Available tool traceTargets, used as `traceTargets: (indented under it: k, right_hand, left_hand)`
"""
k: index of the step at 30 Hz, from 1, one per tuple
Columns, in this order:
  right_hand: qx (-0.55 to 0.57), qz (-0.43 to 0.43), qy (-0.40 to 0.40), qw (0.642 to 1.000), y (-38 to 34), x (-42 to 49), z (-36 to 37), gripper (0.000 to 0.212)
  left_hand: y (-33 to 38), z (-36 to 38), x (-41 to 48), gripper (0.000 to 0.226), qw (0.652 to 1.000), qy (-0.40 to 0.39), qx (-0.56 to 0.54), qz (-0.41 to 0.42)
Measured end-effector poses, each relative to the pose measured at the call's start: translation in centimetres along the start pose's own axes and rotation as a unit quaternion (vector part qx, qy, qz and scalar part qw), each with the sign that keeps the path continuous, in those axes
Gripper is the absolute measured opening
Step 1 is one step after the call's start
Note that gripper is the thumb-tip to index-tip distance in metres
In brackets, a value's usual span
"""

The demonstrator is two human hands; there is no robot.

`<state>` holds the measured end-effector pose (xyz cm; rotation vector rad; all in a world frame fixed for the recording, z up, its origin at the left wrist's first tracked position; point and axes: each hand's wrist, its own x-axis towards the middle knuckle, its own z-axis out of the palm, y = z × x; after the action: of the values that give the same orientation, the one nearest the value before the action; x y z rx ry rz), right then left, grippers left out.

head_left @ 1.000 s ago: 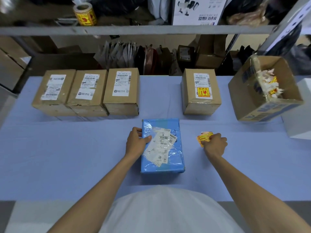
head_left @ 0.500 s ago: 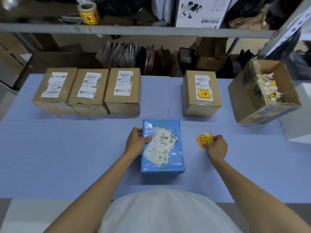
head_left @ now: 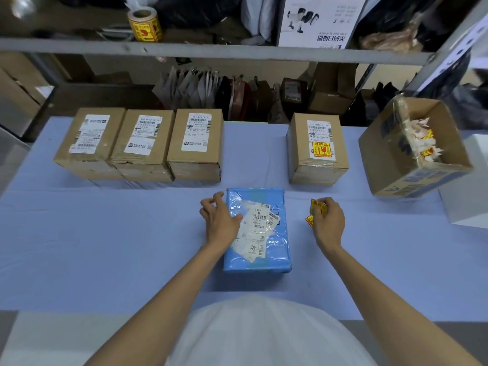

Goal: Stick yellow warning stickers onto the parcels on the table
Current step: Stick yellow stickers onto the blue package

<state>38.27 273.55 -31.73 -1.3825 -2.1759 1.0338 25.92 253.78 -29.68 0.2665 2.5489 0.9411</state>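
A blue wrapped parcel [head_left: 274, 249] with white shipping labels lies on the table in front of me. My left hand [head_left: 219, 223] rests on its left edge, fingers spread and loose, thumb on the labels. To the parcel's right, my right hand [head_left: 328, 220] pinches a strip of yellow warning stickers [head_left: 318, 208] lifted off the table. Three brown boxes [head_left: 144, 143] with white labels stand in a row at the back left. A fourth brown box [head_left: 318, 146] at the back centre-right carries a yellow sticker.
An open cardboard box [head_left: 412, 154] holding sticker scraps stands tilted at the right, next to a white box [head_left: 467, 186]. A roll of yellow stickers [head_left: 144, 26] sits on the shelf above. The light blue table [head_left: 105, 247] stretches left and right of the parcel.
My right hand has raised the sticker strip off the table. The fingers of my left hand have loosened and spread at the blue parcel's left edge.
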Motion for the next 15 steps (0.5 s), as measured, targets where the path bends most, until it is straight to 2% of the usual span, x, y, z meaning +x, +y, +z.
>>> traceTargets:
  k: [2,4,5,7,9,11,15]
  right_hand:
    - [0.084,-0.008,0.019,0.996,-2.0,-0.9,0.4,0.009]
    - [0.166,-0.030,-0.037,0.985,-4.1,-2.2,0.7,0.007]
    - [0.193,-0.041,-0.080,0.977,-4.9,-2.8,0.9,0.011]
    - [0.221,-0.041,-0.145,0.964,-6.2,-3.8,1.3,0.022]
    - [0.245,-0.012,-0.150,0.958,-6.7,-4.7,1.7,0.032]
    - [0.266,0.023,-0.129,0.955,-6.7,-5.2,2.0,0.035]
    - [0.271,0.049,-0.159,0.948,-6.2,-5.7,2.2,0.024]
  left_hand:
    - [1.1,0.2,-0.6,0.060,0.993,0.053,0.000,0.107]
    - [2.4,0.7,-1.1,0.045,0.982,0.034,-0.053,0.178]
    - [3.1,1.0,-1.3,0.036,0.979,0.009,-0.096,0.181]
    - [4.2,1.2,-1.6,0.020,0.973,-0.040,-0.186,0.134]
    - [4.1,1.3,-1.6,0.008,0.973,-0.046,-0.203,0.102]
    - [3.4,1.2,-1.5,0.008,0.976,-0.034,-0.194,0.097]
    - [2.5,0.8,-1.5,0.008,0.972,-0.025,-0.216,0.084]
